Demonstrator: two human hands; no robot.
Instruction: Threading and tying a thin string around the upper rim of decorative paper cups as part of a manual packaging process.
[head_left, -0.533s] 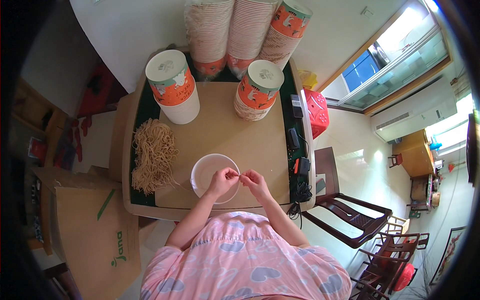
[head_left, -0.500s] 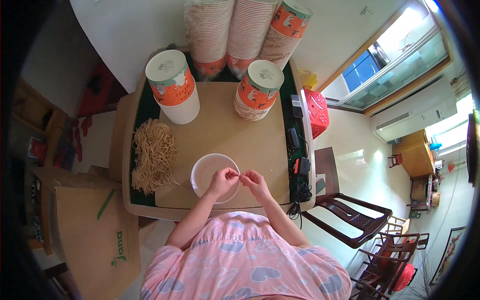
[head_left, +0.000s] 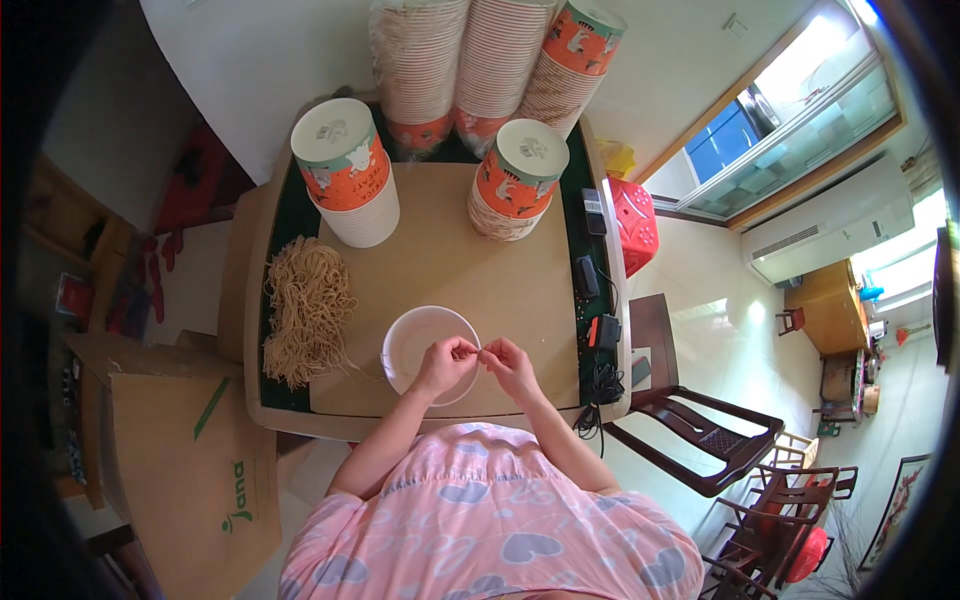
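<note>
Your left hand (head_left: 446, 366) and right hand (head_left: 511, 370) pinch narrowly
What they grip, I cannot tell; the tub (head_left: 406, 346) at the surface's (head_left: 450, 270) 6 o'clock stands upright, mouth up; the string heap (head_left: 308, 312) at 9 o'clock runs 12-to-6.

green word (head_left: 239, 485) on cardboard box (head_left: 180, 440), dark lettering (head_left: 350, 190) on left bucket stack (head_left: 362, 224), pale script (head_left: 440, 545) on pink garment (head_left: 470, 575)

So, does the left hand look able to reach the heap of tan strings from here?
Probably yes: the left hand is over the white bowl, and nothing tall seems to stand between the bowl and the tan strings, though it is pinching, close beside the right hand.
</note>
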